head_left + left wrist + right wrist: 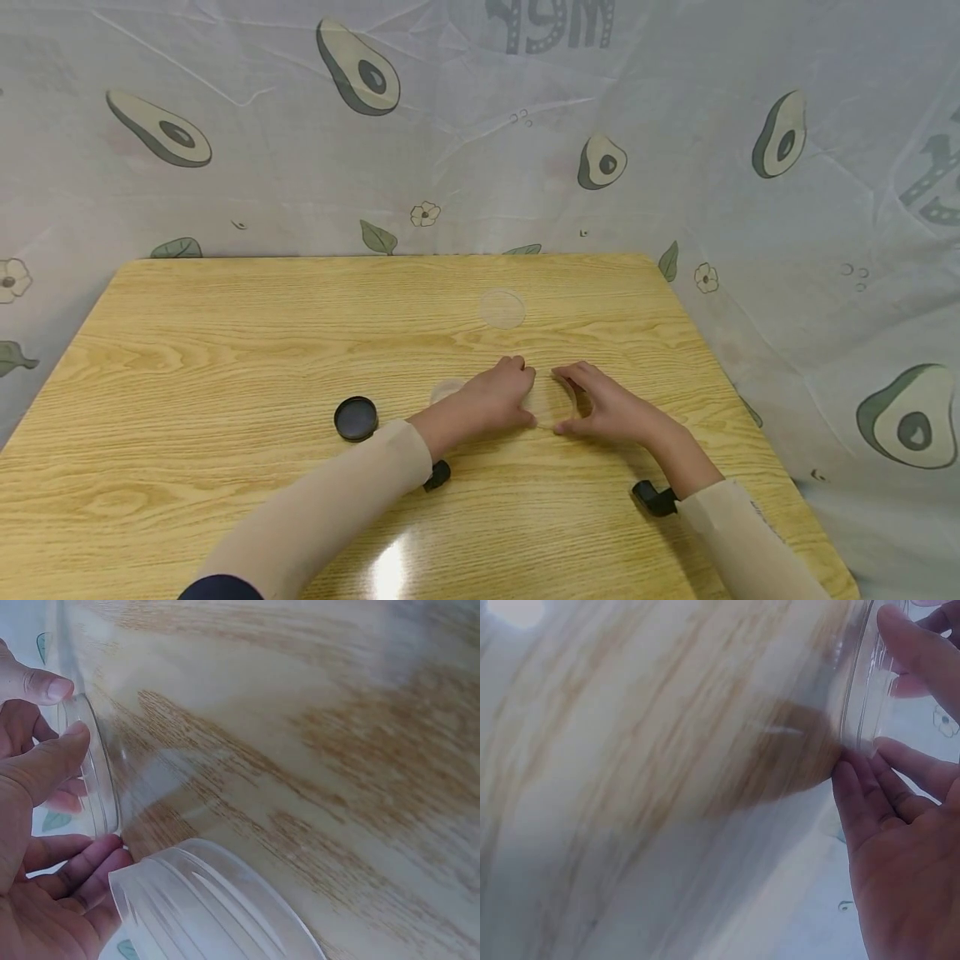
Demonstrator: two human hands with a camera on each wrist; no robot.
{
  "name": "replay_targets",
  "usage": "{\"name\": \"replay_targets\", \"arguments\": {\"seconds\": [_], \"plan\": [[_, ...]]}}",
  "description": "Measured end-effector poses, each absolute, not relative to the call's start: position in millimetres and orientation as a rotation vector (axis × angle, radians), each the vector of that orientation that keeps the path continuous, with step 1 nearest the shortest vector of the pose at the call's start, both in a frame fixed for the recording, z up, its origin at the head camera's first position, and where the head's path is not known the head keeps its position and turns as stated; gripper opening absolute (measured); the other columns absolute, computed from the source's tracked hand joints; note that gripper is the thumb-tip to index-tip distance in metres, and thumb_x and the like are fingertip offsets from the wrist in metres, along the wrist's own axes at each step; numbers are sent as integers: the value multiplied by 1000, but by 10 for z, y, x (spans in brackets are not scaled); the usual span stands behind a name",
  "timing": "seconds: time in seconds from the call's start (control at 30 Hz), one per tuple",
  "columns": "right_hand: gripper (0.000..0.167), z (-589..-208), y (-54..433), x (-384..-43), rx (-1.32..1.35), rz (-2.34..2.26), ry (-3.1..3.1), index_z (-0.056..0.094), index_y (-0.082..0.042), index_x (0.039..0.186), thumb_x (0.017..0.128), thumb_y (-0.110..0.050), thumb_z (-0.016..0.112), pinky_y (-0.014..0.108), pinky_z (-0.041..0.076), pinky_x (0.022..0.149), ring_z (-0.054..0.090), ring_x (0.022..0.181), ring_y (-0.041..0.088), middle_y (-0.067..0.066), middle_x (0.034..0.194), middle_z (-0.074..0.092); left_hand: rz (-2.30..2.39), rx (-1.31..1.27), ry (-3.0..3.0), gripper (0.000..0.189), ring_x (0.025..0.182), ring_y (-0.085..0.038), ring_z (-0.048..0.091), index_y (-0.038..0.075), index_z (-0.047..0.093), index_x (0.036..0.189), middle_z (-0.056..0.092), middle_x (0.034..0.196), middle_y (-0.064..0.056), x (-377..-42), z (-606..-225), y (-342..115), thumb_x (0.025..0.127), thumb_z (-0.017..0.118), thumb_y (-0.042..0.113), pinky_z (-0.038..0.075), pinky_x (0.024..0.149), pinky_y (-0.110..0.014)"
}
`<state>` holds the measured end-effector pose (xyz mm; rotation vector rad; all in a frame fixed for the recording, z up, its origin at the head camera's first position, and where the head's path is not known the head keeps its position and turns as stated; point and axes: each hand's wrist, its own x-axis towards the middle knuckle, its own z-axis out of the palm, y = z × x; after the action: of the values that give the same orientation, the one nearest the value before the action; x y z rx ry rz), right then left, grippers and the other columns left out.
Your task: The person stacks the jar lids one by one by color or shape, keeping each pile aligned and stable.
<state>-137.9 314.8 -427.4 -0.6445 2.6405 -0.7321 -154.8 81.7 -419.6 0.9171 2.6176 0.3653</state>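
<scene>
A clear, shallow round dish (96,769) with a low rim stands between my two hands, close to the wooden tabletop. My left hand (497,397) holds its left side, thumb on the rim and fingers bent around the edge. On the opposite side my right hand (603,407) grips the rim between thumb and fingertips, as the right wrist view shows for the dish (866,682). Just left of my left hand is a clear, ridged round container (202,904), partly hidden by the wrist in the head view.
Farther back on the table (262,317) lies a clear, flat disc (502,308). A black round cap (356,418) lies left of my left forearm. Behind the table hangs a pale cloth (480,150) printed with avocados.
</scene>
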Motion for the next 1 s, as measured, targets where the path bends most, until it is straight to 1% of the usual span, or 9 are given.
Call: {"name": "replay_targets", "arguments": {"seconds": [0.3, 0.53, 0.8, 0.9, 1.0], "plan": [[82, -4273, 3140, -1369, -657, -708, 2663, 49, -2, 152, 89, -37, 85, 58, 45, 114, 54, 135, 33, 14, 142, 57, 379, 910, 2621, 64, 126, -21, 56, 3, 60, 140, 60, 136, -10, -1553, -4222, 826, 94, 78, 44, 56, 101, -31], [82, -4261, 3135, -1366, -653, -712, 2656, 47, -1, 153, 89, -37, 85, 59, 45, 114, 53, 136, 33, 15, 143, 56, 398, 896, 2616, 65, 128, -22, 55, 3, 58, 142, 59, 138, -11, -1556, -4221, 827, 94, 78, 43, 55, 103, -32], [84, -4267, 3137, -1369, -660, -722, 2644, 45, 1, 154, 89, -34, 86, 59, 44, 114, 52, 136, 34, 15, 144, 55, 426, 864, 2599, 64, 127, -22, 55, 3, 58, 140, 59, 134, -10, -1557, -4207, 825, 94, 79, 42, 54, 105, -33], [86, -4265, 3140, -1370, -651, -723, 2636, 44, 1, 154, 89, -36, 86, 60, 44, 114, 52, 138, 35, 16, 145, 54, 430, 857, 2591, 65, 126, -22, 54, 3, 58, 140, 58, 134, -10, -1559, -4200, 816, 94, 79, 43, 53, 106, -33], [90, -4253, 3149, -1381, -626, -720, 2626, 42, 0, 156, 90, -43, 83, 60, 43, 115, 51, 139, 36, 18, 148, 52, 460, 839, 2583, 68, 130, -23, 54, 3, 56, 142, 57, 139, -12, -1559, -4188, 803, 94, 78, 45, 53, 109, -35]]}}
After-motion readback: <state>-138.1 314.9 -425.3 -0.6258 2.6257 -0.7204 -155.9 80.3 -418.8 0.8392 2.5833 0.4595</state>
